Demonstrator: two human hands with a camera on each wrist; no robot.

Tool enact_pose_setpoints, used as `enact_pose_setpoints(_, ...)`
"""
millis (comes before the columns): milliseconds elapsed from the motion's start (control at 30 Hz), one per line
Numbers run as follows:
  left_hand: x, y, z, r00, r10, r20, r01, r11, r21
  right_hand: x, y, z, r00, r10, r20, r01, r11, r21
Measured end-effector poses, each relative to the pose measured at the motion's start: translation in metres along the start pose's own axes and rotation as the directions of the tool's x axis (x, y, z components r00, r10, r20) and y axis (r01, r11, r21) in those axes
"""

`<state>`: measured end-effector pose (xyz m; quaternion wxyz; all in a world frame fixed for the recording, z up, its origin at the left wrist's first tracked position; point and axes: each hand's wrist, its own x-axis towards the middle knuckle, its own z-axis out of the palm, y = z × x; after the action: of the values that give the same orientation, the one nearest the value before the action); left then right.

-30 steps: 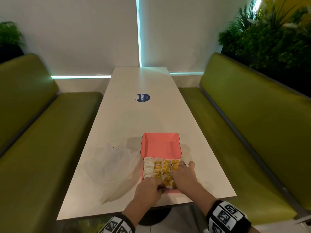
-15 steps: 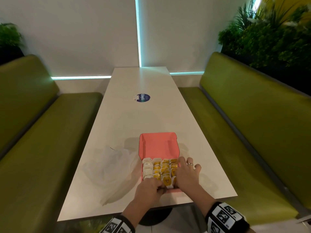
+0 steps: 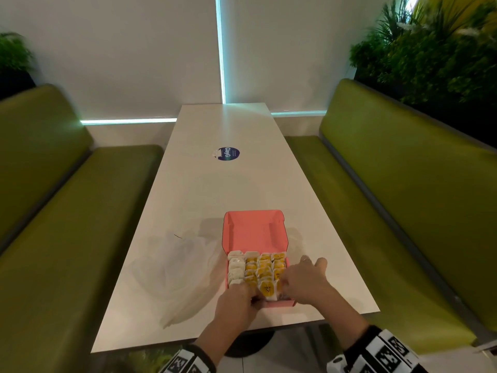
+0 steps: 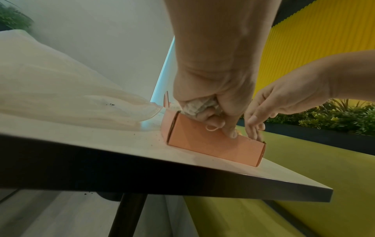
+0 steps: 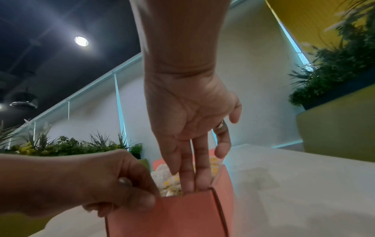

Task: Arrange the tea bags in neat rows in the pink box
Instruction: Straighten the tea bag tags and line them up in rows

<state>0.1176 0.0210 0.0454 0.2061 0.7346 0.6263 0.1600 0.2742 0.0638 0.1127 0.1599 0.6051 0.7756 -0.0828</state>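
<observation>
The pink box [image 3: 252, 230] lies open near the table's front edge, its lid standing at the far side. Tea bags [image 3: 265, 266] with yellow tags fill it in rows, and a column of plain white ones [image 3: 236, 267] runs down the left. My left hand [image 3: 242, 297] is at the near wall, fingers curled round a crumpled white tea bag [image 4: 194, 107]. The right hand [image 3: 301, 281] reaches into the near right corner, where its straight fingers [image 5: 188, 176] press down among the bags. The box's front wall [image 4: 213, 147] hides the fingertips.
A crumpled clear plastic bag [image 3: 174, 270] lies on the table just left of the box. A round blue sticker [image 3: 228, 154] marks the table's middle. Green benches [image 3: 67, 238] [image 3: 403, 211] run along both sides. The table's front edge [image 4: 223, 184] is close behind the box.
My right hand has shifted from lying across the right rows toward the near right corner, its fingers now pointing down into the box. The left hand has stayed at the near wall.
</observation>
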Motion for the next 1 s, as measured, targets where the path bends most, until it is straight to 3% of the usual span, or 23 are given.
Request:
enact_pose_setpoints(67, 0.0, 0.0, 0.0, 1.0, -0.011, 0.008, 0.011, 1.0, -0.012, 0.0, -0.007, 0.007, 0.991, -0.021, 0.135, 0.031, 0.997, -0.066)
enact_pose_setpoints(167, 0.0, 0.0, 0.001, 1.0, -0.01, 0.029, 0.012, 0.999, -0.049, 0.007, -0.016, 0.02, 0.978, -0.003, 0.207, 0.013, 0.999, -0.048)
enact_pose_setpoints(267, 0.0, 0.001, -0.001, 0.999, 0.009, 0.033, -0.007, 0.999, -0.039, 0.015, -0.018, 0.025, 0.976, 0.038, 0.213, -0.049, 0.998, 0.047)
enact_pose_setpoints(567, -0.002, 0.004, -0.005, 1.0, 0.0, 0.02, 0.0, 1.0, -0.018, 0.024, -0.012, 0.027, 0.965, -0.019, 0.26, -0.043, 0.972, 0.229)
enact_pose_setpoints(867, -0.002, 0.006, -0.01, 0.999, 0.0, 0.04, 0.001, 1.0, -0.027, 0.022, -0.014, 0.025, 0.97, -0.084, 0.228, 0.055, 0.99, 0.133)
enact_pose_setpoints(1000, -0.002, 0.006, -0.014, 0.994, -0.045, 0.103, 0.053, 0.996, -0.071, 0.016, -0.01, 0.019, 0.98, -0.052, 0.192, 0.024, 0.989, 0.146)
